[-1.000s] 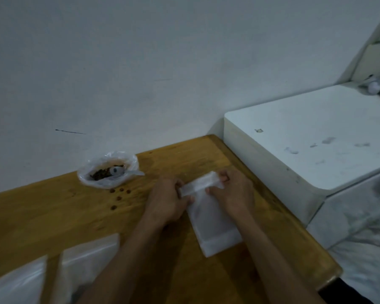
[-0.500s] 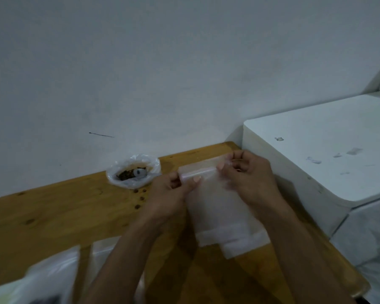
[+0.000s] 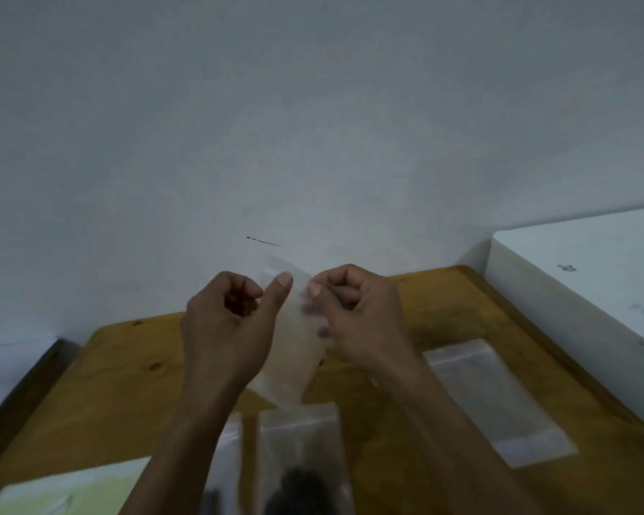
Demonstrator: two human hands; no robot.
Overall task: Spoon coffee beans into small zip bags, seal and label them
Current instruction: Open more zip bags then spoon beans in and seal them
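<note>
- I see both hands raised off the desk [image 3: 119, 369] now, with the small zip bag [image 3: 294, 351] hanging between them; a second ago it lay flat on the wood under the same hands.
- My left hand [image 3: 227, 328] pinches the bag's top left edge, thumb up against the film, the other fingers curled in.
- My right hand [image 3: 361, 317] pinches the top right edge with thumb and curled fingers; its fingertips are blurred, so I can't tell exactly where they sit on the strip.
- The bag is upright, slightly tilted, its bottom edge just above the desk, and it looks empty from here.
- The view has swung since then: the beans and spoon that sat at the far left are now out of sight, likely behind my hands.
- Newly in view: a filled zip bag [image 3: 302, 455] at the near edge with dark beans in it, an empty flat bag [image 3: 499, 399] to the right, and a pale yellow sheet [image 3: 64, 492] at near left.
- My read: lifting it means I am working the zip open, so filling has yet to start; sealing and labelling follow.
- Thin film is slippery, so the pinch may slide.
</note>
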